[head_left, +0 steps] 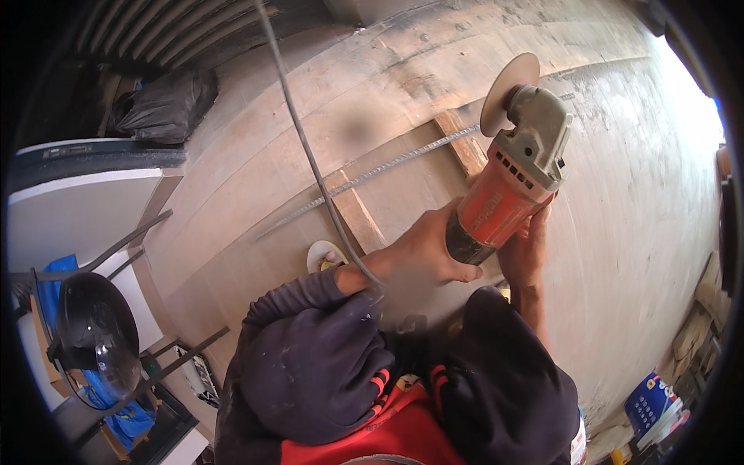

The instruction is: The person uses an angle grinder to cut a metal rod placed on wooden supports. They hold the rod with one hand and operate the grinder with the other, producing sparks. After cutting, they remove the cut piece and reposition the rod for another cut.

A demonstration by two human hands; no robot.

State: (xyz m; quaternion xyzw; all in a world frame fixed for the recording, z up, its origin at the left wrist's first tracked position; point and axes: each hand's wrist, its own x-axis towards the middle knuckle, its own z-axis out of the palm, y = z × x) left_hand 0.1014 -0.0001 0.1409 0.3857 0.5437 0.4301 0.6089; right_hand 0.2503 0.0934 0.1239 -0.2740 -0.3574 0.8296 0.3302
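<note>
- got black plastic bag [169, 107] at upper left
- got grey cable [301, 136] running down to left wrist
- got ribbed rebar [403, 161] lying across two wooden battens [358, 213]
- gripping black rear of red angle grinder [496, 198] with left hand [422, 244]
- holding grinder above floor [628, 232], disc [500, 101] at upper end
- clasping housing from right with right hand [524, 252], fingers partly hidden

Single view, taken from a head-worn fisheye. Lens is aimed steeply down, over dark-trousered knees [310, 368], at a smooth, dusty, pale floor [628, 209]. Bare left hand [425, 242], bare right hand [524, 260] and red-and-grey angle grinder [500, 200] are framed close, right of centre. Straight edges are bowed toward the black rim.
</note>
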